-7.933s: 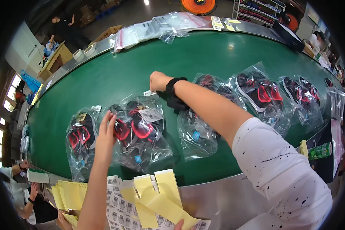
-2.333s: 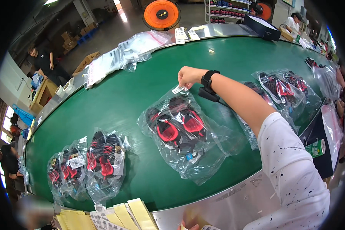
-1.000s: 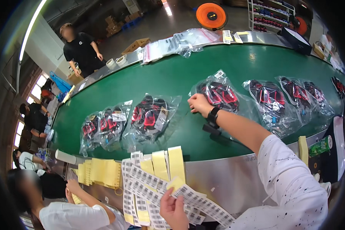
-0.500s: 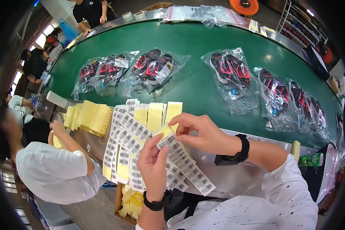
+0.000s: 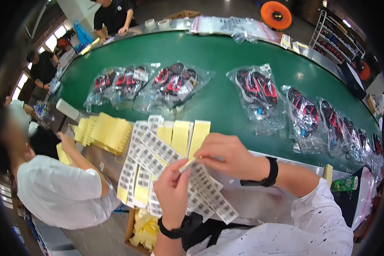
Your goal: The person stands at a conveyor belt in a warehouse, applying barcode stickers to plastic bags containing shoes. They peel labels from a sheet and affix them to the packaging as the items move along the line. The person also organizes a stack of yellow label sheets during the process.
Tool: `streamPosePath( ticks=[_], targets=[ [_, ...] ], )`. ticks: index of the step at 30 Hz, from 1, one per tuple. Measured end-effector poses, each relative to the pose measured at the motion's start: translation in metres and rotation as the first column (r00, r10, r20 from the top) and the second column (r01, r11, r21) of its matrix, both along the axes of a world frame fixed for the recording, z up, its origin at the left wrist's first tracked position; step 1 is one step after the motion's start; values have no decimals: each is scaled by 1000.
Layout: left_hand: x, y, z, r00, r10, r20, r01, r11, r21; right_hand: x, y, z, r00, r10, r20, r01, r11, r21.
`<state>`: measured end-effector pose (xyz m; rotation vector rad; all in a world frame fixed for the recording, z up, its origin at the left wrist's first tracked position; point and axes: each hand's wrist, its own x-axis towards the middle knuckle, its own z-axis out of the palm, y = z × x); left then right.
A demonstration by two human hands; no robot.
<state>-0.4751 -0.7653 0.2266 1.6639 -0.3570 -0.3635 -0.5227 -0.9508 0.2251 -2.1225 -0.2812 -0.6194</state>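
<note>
A short strip of barcode labels with yellow backing (image 5: 187, 164) is between my two hands, tilted so that little of its face shows. My left hand (image 5: 172, 192) pinches its near end between thumb and fingers. The fingertips of my right hand (image 5: 228, 157) are pressed together at its far end. Beneath my hands, overlapping white barcode label sheets (image 5: 217, 198) fan out over the metal table edge. Bare yellow backing strips (image 5: 180, 135) lie among them, just beyond my fingers.
Bagged black-and-red shoes (image 5: 256, 91) lie on the green conveyor belt (image 5: 213, 55). Folded yellow label stacks (image 5: 109, 130) sit left, beside a co-worker in white (image 5: 59, 192). A carton of yellow scraps (image 5: 145, 230) stands below. A green can (image 5: 344, 183) lies at right.
The label strip has turned from showing its barcode face to nearly edge-on. My right fingers have closed in on its far end. The whole view has shifted slightly.
</note>
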Motion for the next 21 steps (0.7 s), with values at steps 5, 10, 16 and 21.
streamPosePath(
  ticks=[5, 10, 16, 21],
  targets=[
    [-3, 0, -4, 998, 42, 36, -41, 999, -26, -2, 5, 6, 982, -18, 187, 58, 976, -208],
    [2, -7, -7, 995, -95, 14, 95, 995, -5, -1, 0, 5, 978, 3, 207, 48, 969, -243],
    [3, -3, 1, 996, 0, -87, -6, 997, -72, 21, -19, 13, 992, -116, 45, 96, 943, 318],
    [-2, -3, -13, 987, 6, -162, -22, 995, -95, 125, -145, -28, 876, -392, -282, 473, 582, 661]
  ],
)
